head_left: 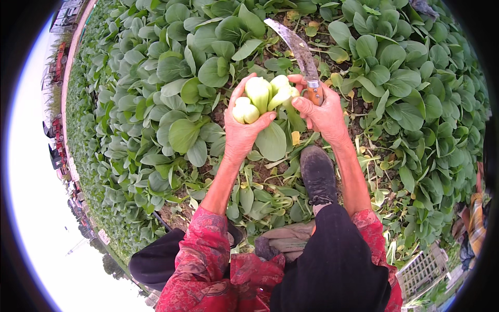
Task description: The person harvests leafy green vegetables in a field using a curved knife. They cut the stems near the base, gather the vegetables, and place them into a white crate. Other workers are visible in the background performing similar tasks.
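Nearest the camera, red patterned sleeves [205, 249] and dark trousers [332, 260] are seen at the lower edge, with one knee raised and a black shoe [318, 174] planted on the soil among loose cut leaves. From the sleeves both bare forearms are stretched forward and upward, meeting just above the shoe.

The left hand [243, 127] is wrapped around the pale stems of a small bunch of bok choy [262, 99], fingers and thumb pressed together about it from the left. The cut bases are turned up toward the camera while the green leaves hang down below the palm, probably so that the stem ends can be seen and reached. The bunch is held clear of the ground, between the two hands.

The right hand [325, 114] is closed around the wooden handle of a curved knife [301, 52]. Its grip is clenched on the handle while the fingertips also touch the right side of the bunch, steadying it. The blade is pointed up and away from the body, its curve arching to the left above the vegetables; held so, the edge is kept off both hands.

Beyond the hands, a bed of bok choy plants [176, 78] is spread across the field in dense rows. At the far left rim, a pale kerb [70, 62] borders the bed. At the lower right, a white crate [423, 270] and part of another person [475, 221] are glimpsed.
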Demonstrator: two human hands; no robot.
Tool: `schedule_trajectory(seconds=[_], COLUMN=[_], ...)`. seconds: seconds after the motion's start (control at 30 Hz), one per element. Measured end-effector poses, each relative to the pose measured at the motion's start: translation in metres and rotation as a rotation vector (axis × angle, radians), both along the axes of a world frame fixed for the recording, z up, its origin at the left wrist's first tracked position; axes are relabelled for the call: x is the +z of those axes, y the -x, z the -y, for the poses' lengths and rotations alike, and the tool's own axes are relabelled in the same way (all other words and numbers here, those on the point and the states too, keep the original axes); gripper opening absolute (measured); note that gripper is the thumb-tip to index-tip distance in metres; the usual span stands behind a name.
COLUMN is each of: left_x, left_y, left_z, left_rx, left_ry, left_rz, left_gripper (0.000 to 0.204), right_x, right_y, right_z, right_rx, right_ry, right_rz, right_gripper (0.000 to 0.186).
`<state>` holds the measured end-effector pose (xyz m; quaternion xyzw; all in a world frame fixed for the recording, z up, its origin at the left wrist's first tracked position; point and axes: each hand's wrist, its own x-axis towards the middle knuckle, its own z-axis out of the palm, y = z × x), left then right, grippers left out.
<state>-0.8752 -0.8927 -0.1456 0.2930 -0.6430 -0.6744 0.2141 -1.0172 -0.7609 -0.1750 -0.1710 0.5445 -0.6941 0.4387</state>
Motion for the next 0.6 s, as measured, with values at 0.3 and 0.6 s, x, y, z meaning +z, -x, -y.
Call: schedule_trajectory(seconds=[0.3, 0.6], left_x=[-0.001, -0.016], left_y=[-0.002, 0.078], left_z=[-0.065, 0.041], left_rx=[0.183, -0.319], left_ry=[-0.555, 0.585], left_rz=[-0.184, 0.356], left_gripper=[0.079, 0.09], right_x=[-0.014, -0.045], right_y=[-0.032, 0.015], right_z=[0.007, -0.001], right_rx=[-0.06, -0.164], right_ry=[0.159, -0.258], right_rz=[0.294, -0.027], right_gripper=[0.049, 0.05])
